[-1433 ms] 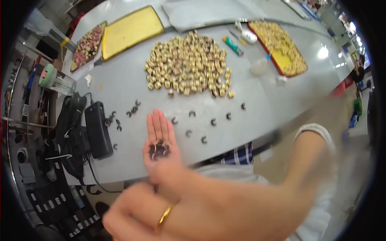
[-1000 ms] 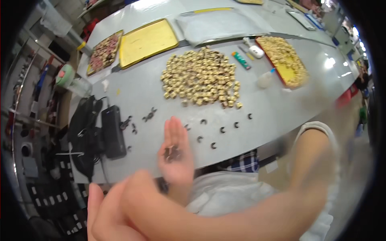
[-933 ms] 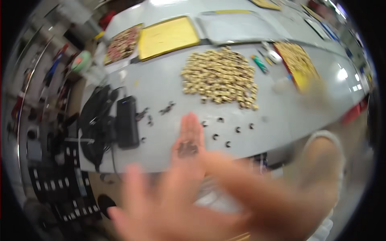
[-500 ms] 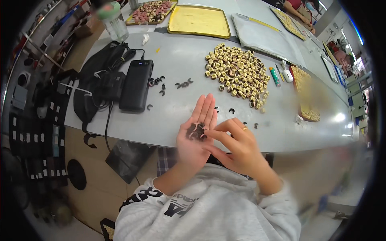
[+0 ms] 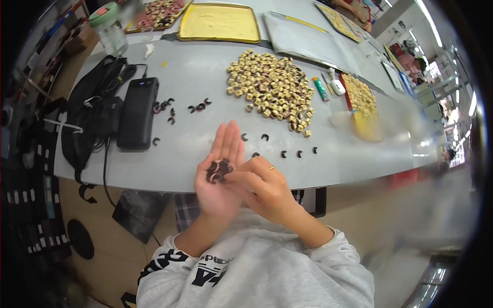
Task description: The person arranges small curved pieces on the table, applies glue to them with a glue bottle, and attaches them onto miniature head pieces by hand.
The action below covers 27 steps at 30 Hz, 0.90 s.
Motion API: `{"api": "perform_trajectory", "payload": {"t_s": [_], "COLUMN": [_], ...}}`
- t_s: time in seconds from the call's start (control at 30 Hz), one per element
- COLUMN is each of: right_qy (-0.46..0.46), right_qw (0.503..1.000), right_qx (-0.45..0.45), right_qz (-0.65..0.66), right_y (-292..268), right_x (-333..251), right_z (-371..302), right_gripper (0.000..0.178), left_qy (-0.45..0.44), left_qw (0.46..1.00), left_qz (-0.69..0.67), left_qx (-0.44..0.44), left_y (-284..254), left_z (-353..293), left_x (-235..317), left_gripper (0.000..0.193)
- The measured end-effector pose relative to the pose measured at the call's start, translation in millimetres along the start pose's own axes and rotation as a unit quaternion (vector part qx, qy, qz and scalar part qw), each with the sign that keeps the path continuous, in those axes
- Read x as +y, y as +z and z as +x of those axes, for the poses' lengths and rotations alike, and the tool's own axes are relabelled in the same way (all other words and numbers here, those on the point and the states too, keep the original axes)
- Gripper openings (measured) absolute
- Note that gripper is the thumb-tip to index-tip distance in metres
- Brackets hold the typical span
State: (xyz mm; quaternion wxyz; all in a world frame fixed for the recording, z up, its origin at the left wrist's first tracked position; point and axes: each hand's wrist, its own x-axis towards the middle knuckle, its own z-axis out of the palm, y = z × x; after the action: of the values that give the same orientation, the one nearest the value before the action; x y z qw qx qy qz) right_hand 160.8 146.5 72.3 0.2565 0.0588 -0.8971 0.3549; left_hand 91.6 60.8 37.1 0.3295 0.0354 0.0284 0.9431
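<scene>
My left hand (image 5: 220,154) is turned palm up over the table's near edge, fingers stretched out together. Small black C-shaped pieces (image 5: 219,169) lie heaped in its palm. From the right, my right hand (image 5: 264,187), with a ring on one finger, bends over that palm. Its fingers are drawn together at the heap, and whatever sits between the tips is hidden. More black C-shaped pieces (image 5: 299,153) lie in a loose row just beyond my right hand. A large pile of small cream-and-dark cube-like pieces (image 5: 272,87) is spread farther back.
A black power bank (image 5: 137,113) with cables and a black bag (image 5: 84,110) occupy the left. Behind stand a yellow tray (image 5: 220,23), a clear jar with a green lid (image 5: 109,33) and a sheet-covered tray (image 5: 308,41). A filled red-rimmed tray (image 5: 359,97) sits right.
The whole view has shifted, so the table things appear farther left. My right hand's thumb and fingers have drawn together at the palm, and more black pieces show on the table beyond it.
</scene>
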Motion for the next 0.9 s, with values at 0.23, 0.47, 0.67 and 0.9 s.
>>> {"api": "perform_trajectory", "payload": {"t_s": [0.23, 0.47, 0.67, 0.9], "right_qy": [0.019, 0.104, 0.230, 0.270], "right_qw": [0.998, 0.969, 0.906, 0.907], "right_qx": [0.028, 0.175, 0.287, 0.234], "right_qz": [0.051, -0.141, -0.211, -0.222], "right_y": [-7.6, -65.1, -107.6, -106.7], "right_x": [4.5, 48.1, 89.7, 98.6], "right_z": [-7.0, -40.5, -84.7, -90.4], "right_gripper": [0.024, 0.018, 0.010, 0.006], "left_qy": [-0.008, -0.005, -0.018, -0.009], "left_qw": [0.999, 0.991, 0.995, 0.994], "left_qz": [-0.037, -0.131, -0.094, -0.093], "left_qx": [0.007, 0.041, 0.043, 0.052], "left_y": [-1.4, -3.9, -4.2, -4.7], "left_z": [3.9, 6.2, 5.9, 3.3], "left_x": [-0.8, -3.0, -8.6, -10.1], "left_gripper": [0.059, 0.056, 0.057, 0.058]}}
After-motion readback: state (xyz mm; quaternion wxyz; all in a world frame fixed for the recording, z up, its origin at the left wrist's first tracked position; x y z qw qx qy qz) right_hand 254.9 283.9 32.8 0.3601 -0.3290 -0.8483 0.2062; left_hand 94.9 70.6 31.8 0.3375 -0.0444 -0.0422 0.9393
